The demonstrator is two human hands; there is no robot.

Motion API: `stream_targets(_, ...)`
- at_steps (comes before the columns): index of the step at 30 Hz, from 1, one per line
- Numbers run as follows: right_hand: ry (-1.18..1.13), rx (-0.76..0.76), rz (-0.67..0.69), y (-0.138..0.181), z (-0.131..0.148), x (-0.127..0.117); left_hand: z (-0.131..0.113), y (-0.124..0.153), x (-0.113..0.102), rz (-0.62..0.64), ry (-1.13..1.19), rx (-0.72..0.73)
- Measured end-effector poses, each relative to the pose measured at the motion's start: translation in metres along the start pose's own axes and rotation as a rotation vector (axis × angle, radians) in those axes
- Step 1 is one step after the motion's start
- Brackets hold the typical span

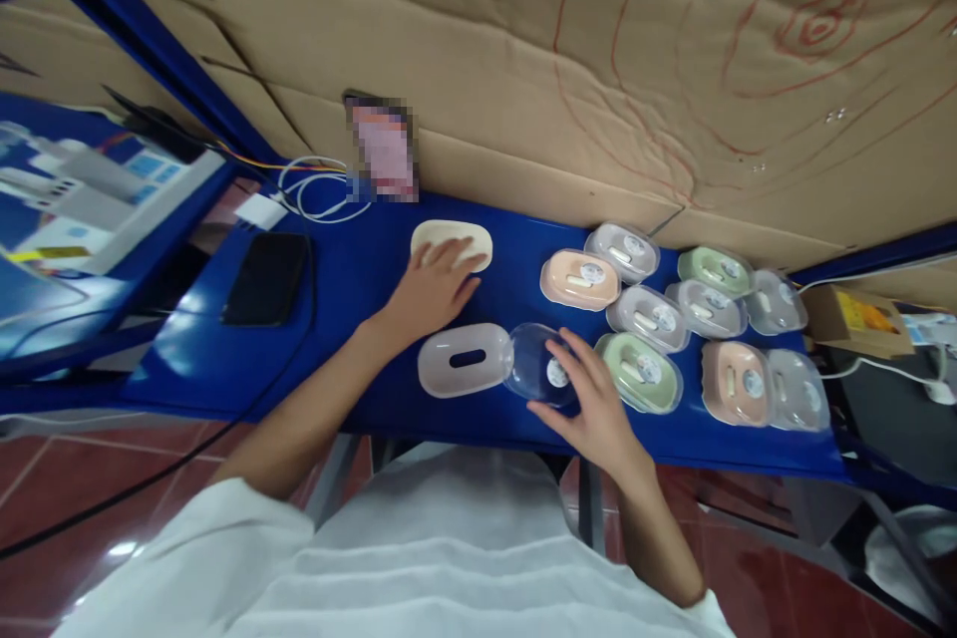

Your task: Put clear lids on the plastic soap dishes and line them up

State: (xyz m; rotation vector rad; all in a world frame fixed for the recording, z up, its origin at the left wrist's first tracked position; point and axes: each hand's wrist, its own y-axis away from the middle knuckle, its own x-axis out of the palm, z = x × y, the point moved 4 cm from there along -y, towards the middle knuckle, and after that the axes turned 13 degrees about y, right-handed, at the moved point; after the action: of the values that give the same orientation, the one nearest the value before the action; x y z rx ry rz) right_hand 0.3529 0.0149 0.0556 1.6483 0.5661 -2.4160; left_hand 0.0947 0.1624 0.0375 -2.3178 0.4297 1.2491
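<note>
My left hand (432, 287) lies with fingers stretched out on the near edge of a cream oval soap-box base (451, 241) on the blue table (359, 279). Nearer me lies a translucent white inner tray (465, 360) with a slot in its middle. Right of it sits a clear oval lid (539, 377) with a round sticker. My right hand (587, 397) curls over that lid, thumb at its near rim and fingers on its top.
Several closed soap boxes in peach, green and grey (673, 324) are grouped on the right half of the table. A black phone (265, 277), a white charger with cable (299, 199) and a propped phone (385, 148) stand at the left. A cardboard wall (598, 50) backs the table.
</note>
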Motion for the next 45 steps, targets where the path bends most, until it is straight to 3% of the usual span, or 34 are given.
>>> stream_targets(3,0.006,-0.007,0.004,-0.007,-0.003,0.028,0.029,0.023,-0.018,-0.011,-0.062,-0.15)
stream_targets(5,0.072,0.039,-0.036,-0.014,-0.012,0.039,0.035,0.046,-0.022,-0.019,-0.056,-0.204)
stream_targets(9,0.164,0.049,-0.068,-0.023,-0.012,0.047,0.025,0.094,-0.02,-0.102,-0.107,-0.281)
stream_targets(15,0.079,-0.318,0.121,-0.021,0.043,0.056,0.005,0.146,-0.015,-0.161,-0.064,-0.33)
stream_targets(17,0.055,-0.337,0.08,-0.02,0.051,0.057,0.003,0.158,-0.018,-0.189,-0.042,-0.339)
stream_targets(20,-0.004,-0.204,-0.08,-0.018,0.042,0.051,0.0,0.172,-0.019,-0.228,0.019,-0.305)
stream_targets(23,-0.08,-0.006,-0.208,-0.014,0.028,0.041,-0.01,0.178,-0.01,-0.213,0.142,-0.184)
stream_targets(25,-0.099,0.045,-0.228,-0.012,0.027,0.038,-0.02,0.178,-0.001,-0.21,0.202,-0.116)
stream_targets(29,-0.056,-0.032,-0.118,-0.007,0.042,0.047,-0.038,0.171,0.01,-0.283,0.184,-0.018)
stream_targets(35,-0.004,-0.195,-0.014,-0.001,0.054,0.059,-0.039,0.154,0.006,-0.147,0.166,0.133)
stream_targets(41,0.059,-0.215,0.035,-0.006,0.037,0.057,-0.034,0.155,0.009,-0.132,0.169,0.13)
stream_targets(45,0.196,0.044,-0.034,-0.013,0.003,0.048,-0.03,0.156,0.009,-0.276,0.19,-0.043)
